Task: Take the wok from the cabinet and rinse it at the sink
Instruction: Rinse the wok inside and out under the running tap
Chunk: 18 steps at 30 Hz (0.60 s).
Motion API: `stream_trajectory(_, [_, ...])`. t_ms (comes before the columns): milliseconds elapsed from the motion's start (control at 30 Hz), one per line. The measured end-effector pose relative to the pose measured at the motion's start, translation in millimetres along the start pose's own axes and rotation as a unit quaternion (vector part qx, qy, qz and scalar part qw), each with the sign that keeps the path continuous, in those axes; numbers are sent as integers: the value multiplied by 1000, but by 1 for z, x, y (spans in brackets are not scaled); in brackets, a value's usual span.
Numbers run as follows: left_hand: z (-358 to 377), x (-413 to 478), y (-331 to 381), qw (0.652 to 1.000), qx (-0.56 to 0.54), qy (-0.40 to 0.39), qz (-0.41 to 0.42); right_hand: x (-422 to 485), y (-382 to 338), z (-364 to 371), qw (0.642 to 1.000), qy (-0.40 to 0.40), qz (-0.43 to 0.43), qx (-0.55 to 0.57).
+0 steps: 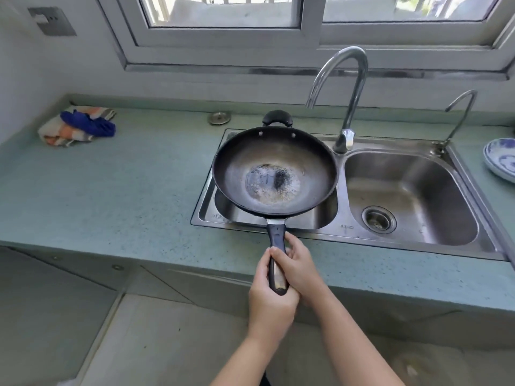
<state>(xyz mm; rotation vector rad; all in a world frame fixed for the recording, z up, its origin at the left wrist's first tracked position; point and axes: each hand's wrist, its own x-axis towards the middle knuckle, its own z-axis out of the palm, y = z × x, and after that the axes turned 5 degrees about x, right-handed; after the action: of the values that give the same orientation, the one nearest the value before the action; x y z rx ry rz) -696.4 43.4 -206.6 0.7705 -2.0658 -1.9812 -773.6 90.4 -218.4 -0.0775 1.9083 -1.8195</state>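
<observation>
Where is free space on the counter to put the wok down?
The counter is bare between the cloths and the sink, and along the front edge. The right end is crowded by the plate. Both hands, left hand and right hand, hold the wok.

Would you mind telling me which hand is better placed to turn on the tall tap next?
The right hand, probably. Both hands hold the wok by its handle, but the tall tap stands right of the wok, on that hand's side; the left hand could keep its grip.
</observation>
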Motion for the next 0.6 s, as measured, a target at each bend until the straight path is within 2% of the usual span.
stream_trajectory(267, [10,27,-16,999,0,-41,-21,28,16,-10,999,25,26,34])
stream_trajectory(600, [11,41,-35,998,38,-36,-39,40,34,-7,997,36,43,52])
